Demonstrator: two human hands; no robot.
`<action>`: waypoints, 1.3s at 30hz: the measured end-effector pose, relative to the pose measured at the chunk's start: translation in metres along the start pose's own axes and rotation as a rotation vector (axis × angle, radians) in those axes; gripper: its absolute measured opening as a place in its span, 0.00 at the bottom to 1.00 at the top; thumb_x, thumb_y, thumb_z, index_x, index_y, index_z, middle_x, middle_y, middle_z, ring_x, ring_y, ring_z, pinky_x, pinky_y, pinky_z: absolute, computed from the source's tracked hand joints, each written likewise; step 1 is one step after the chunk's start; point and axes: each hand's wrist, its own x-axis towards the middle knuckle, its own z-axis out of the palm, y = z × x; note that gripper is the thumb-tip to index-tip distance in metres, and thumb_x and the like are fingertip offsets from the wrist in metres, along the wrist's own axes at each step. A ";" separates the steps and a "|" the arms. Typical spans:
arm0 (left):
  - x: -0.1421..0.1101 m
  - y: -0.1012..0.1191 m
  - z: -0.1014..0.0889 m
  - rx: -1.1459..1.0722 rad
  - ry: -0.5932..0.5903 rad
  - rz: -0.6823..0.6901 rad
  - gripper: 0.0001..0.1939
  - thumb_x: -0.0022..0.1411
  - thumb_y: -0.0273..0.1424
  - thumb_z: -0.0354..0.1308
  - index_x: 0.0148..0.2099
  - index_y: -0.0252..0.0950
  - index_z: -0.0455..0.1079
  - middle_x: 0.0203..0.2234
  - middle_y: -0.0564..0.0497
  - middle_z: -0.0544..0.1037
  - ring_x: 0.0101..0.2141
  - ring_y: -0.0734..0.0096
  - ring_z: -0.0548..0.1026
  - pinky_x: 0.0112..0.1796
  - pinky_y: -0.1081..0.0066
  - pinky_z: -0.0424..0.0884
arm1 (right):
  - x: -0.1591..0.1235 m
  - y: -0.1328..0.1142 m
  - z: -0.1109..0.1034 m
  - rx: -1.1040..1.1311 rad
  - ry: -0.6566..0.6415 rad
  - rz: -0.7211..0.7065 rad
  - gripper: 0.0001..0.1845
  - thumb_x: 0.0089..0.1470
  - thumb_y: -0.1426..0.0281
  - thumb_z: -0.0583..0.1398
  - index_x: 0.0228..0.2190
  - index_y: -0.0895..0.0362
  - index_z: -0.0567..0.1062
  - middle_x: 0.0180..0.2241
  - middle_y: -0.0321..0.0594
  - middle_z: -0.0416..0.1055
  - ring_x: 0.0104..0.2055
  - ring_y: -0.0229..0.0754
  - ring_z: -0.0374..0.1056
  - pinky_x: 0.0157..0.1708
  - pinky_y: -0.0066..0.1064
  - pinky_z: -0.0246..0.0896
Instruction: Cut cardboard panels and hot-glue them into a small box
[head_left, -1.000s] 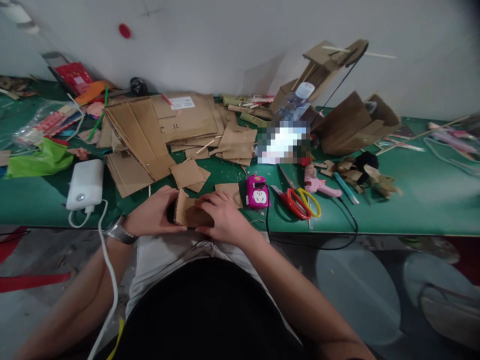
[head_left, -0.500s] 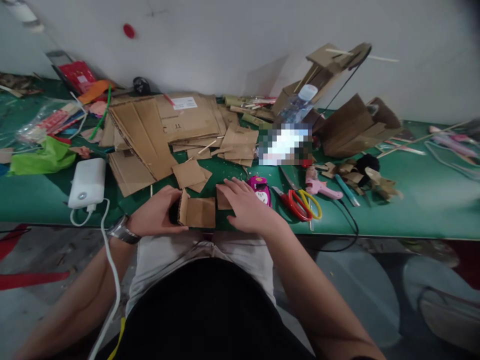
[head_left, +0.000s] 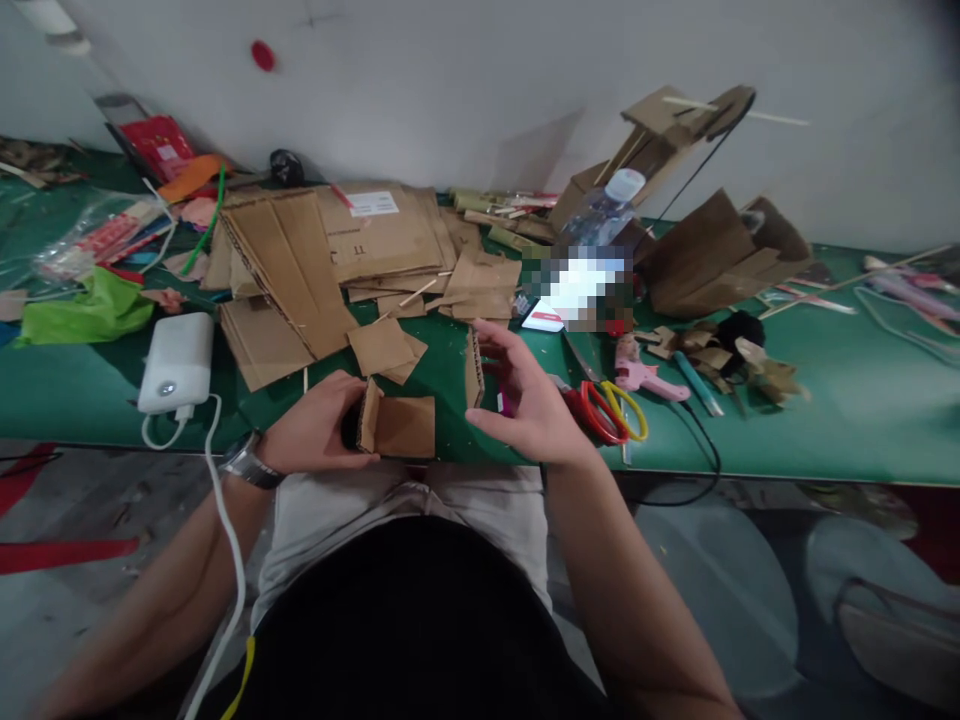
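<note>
My left hand [head_left: 319, 422] is closed round the upright side of a small cardboard piece joined in an L [head_left: 405, 426], whose flat part lies at the table's front edge. A watch is on that wrist. Between the fingertips and thumb of my right hand [head_left: 521, 395], a cardboard square [head_left: 474, 368] stands on edge, its ridged rim showing. A pink and purple object [head_left: 505, 403] is mostly hidden behind the right hand. Beyond the left hand lie loose cardboard squares [head_left: 382, 348].
Red- and yellow-handled scissors [head_left: 606, 412], a pink glue gun [head_left: 645, 375] and a blue cutter [head_left: 696, 382] lie to the right. A white power bank [head_left: 178, 362] with a cable is at left. Cardboard sheets [head_left: 289, 270], a bottle [head_left: 611, 210] and a cardboard structure [head_left: 724, 255] stand behind.
My right hand has lifted the cardboard square from lying flat to standing on edge and moved it slightly right. My left hand keeps its hold on the L-shaped piece.
</note>
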 end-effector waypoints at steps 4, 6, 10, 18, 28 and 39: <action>0.000 0.000 0.000 0.016 -0.006 0.017 0.36 0.59 0.50 0.71 0.61 0.34 0.68 0.51 0.38 0.79 0.51 0.45 0.76 0.54 0.49 0.73 | 0.002 0.011 0.026 0.174 -0.122 0.036 0.48 0.58 0.65 0.66 0.74 0.53 0.55 0.75 0.52 0.61 0.74 0.56 0.63 0.70 0.49 0.66; -0.001 -0.002 0.002 0.023 -0.001 0.031 0.37 0.59 0.52 0.71 0.60 0.34 0.69 0.50 0.37 0.79 0.50 0.45 0.76 0.53 0.49 0.73 | 0.007 0.016 0.038 0.131 -0.104 0.030 0.42 0.54 0.74 0.62 0.70 0.55 0.64 0.72 0.51 0.66 0.74 0.54 0.64 0.72 0.49 0.62; -0.001 -0.006 0.005 0.017 -0.001 0.047 0.37 0.60 0.55 0.70 0.60 0.34 0.69 0.50 0.37 0.80 0.49 0.45 0.76 0.52 0.50 0.73 | 0.018 0.024 0.057 0.005 -0.080 -0.023 0.31 0.55 0.82 0.56 0.58 0.55 0.78 0.60 0.46 0.79 0.65 0.49 0.75 0.68 0.47 0.67; -0.003 -0.006 0.003 0.017 -0.017 0.026 0.34 0.61 0.53 0.69 0.58 0.34 0.69 0.50 0.38 0.79 0.50 0.46 0.75 0.53 0.50 0.72 | 0.030 0.036 0.073 -0.071 -0.011 -0.057 0.23 0.57 0.82 0.59 0.51 0.56 0.81 0.52 0.47 0.83 0.56 0.50 0.79 0.59 0.44 0.73; -0.002 -0.006 0.003 0.027 -0.024 0.033 0.35 0.62 0.52 0.70 0.58 0.32 0.69 0.50 0.39 0.79 0.49 0.49 0.74 0.51 0.53 0.72 | 0.027 0.040 0.071 -0.072 -0.010 -0.050 0.20 0.58 0.80 0.59 0.50 0.55 0.80 0.51 0.46 0.82 0.54 0.50 0.79 0.57 0.43 0.73; -0.002 -0.008 0.003 0.026 -0.027 0.073 0.32 0.64 0.52 0.68 0.56 0.32 0.70 0.51 0.38 0.78 0.50 0.49 0.74 0.52 0.53 0.72 | 0.028 0.042 0.074 -0.048 -0.025 -0.057 0.19 0.59 0.80 0.59 0.50 0.56 0.79 0.51 0.48 0.82 0.55 0.50 0.78 0.58 0.44 0.72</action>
